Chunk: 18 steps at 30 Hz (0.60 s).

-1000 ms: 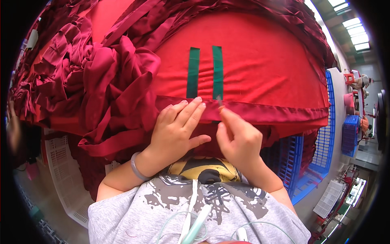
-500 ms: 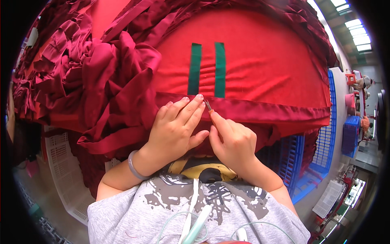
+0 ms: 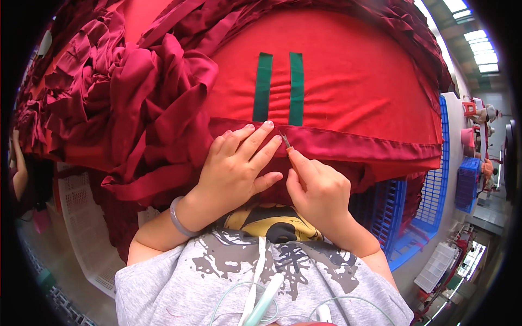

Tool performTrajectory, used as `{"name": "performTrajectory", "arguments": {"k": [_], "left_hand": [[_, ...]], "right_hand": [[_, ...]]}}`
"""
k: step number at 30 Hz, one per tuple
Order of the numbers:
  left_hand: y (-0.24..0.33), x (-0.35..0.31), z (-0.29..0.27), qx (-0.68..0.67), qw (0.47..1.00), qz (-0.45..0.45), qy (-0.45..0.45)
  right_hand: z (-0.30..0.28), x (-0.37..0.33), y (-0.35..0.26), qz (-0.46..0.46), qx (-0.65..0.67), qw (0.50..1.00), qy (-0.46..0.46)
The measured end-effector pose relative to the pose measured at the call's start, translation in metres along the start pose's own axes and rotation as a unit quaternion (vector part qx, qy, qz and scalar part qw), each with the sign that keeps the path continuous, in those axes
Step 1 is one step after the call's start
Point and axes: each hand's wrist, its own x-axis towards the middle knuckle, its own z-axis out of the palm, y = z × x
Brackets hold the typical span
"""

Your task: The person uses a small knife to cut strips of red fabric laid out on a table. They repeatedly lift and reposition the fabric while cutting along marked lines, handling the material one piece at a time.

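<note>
A long wine-red fabric strip point(image 3: 359, 142) runs along the near edge of the red-covered table point(image 3: 353, 81). My left hand point(image 3: 234, 163) lies flat on it with the fingers spread, fingertips just below the left one of two green strips. In my right hand point(image 3: 321, 190), a small seam ripper point(image 3: 289, 147) with an orange handle is pinched between thumb and forefinger. Its thin metal tip points up and left, over the fabric strip, a little right of my left fingers. Whether the tip touches the cloth I cannot tell. The left green strip point(image 3: 263, 87) and right green strip point(image 3: 296, 89) lie on the red cover.
A large heap of crumpled wine-red fabric point(image 3: 157, 92) covers the table's left side, and more lines the far edge. Blue plastic crates point(image 3: 435, 190) stand at the right, a white crate point(image 3: 81, 217) at the lower left. Another person's arm point(image 3: 20, 168) shows at the far left.
My right hand with the seam ripper has moved slightly right, away from my left fingertips. The left hand stays on the fabric strip. At the far left, the other person's arm shows more.
</note>
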Motion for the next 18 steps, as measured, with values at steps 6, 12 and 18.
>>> {"name": "performTrajectory", "arguments": {"k": [6, 12, 18], "left_hand": [[0.0, 0.001, 0.0, 0.01, 1.0, 0.002, -0.008], [0.0, 0.0, 0.001, 0.003, 1.0, -0.004, -0.006], [0.0, 0.0, 0.001, -0.003, 1.0, -0.005, 0.003]], "right_hand": [[0.019, 0.012, 0.008, 0.026, 0.039, 0.995, 0.093], [0.001, -0.001, 0.0, -0.004, -0.003, 1.0, 0.002], [0.02, 0.008, -0.001, 0.022, 0.066, 0.996, 0.049]]}}
